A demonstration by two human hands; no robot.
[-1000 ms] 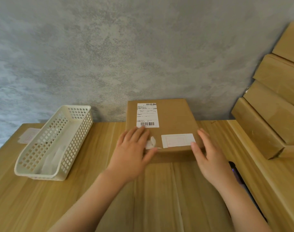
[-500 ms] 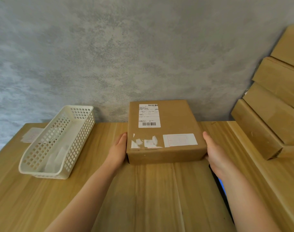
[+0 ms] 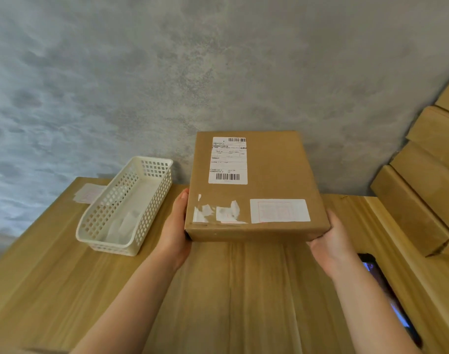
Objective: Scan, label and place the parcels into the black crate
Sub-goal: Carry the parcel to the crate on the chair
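Note:
A flat brown cardboard parcel (image 3: 272, 172) is held above the wooden table (image 3: 231, 290), its top tipped towards me. On top are a white shipping label with barcodes (image 3: 228, 160), a white sticker with a red frame (image 3: 279, 210) and torn sticker scraps (image 3: 218, 212). My left hand (image 3: 176, 226) grips the parcel's left side near the front corner. My right hand (image 3: 325, 241) cups its front right corner. The fingers of both hands are hidden under the parcel. No black crate is in view.
A white perforated plastic basket (image 3: 90, 226) holding some paper slips stands at the left, with a sheet of labels (image 3: 89, 192) behind it. Several cardboard parcels (image 3: 422, 187) are stacked on a raised ledge at the right. A dark hand-held device with a lit screen (image 3: 387, 290) lies beside my right forearm.
My hands went from the parcel's top to its two sides. The parcel has since come up off the table, towards me.

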